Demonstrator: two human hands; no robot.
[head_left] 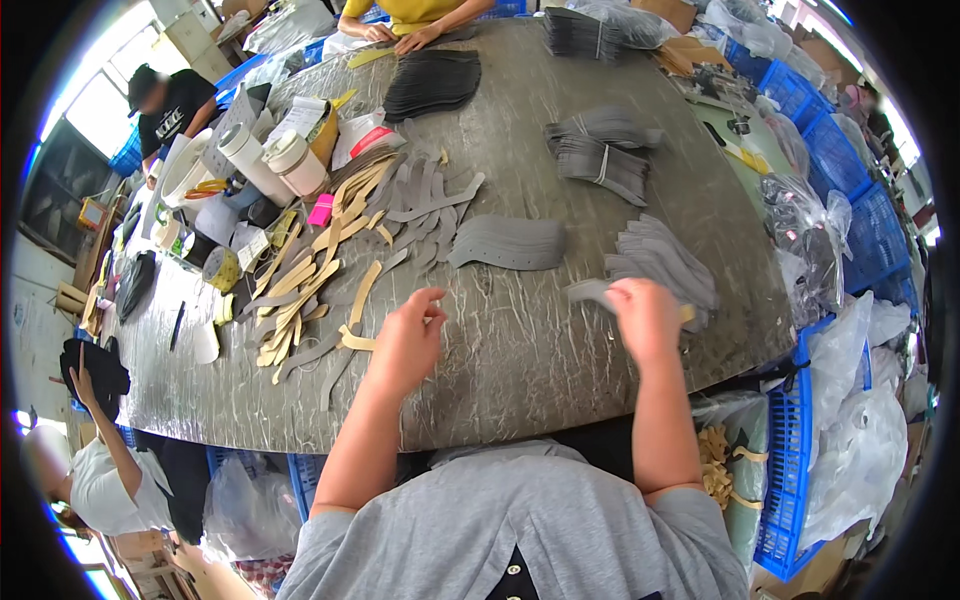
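My right hand [648,318] is closed on a grey curved strip [590,290], whose pale end pokes out left of the fingers. It is just at the near edge of a fanned pile of grey pieces [660,255]. Over the near middle of the table, my left hand [408,338] has its fingers bent but apart, with nothing seen in them. Close to it on the left lie a tan strip [366,292] and a loose heap of tan and grey strips [330,260]. Between and beyond my hands sits a neat stack of grey curved pieces [508,243].
Tied grey bundles [603,160] and a black stack [432,84] lie farther off on the table [520,370]. Jars [296,165], containers and a pink block [320,210] crowd the left. Blue crates [790,450] with plastic bags line the right. Other people work around the table.
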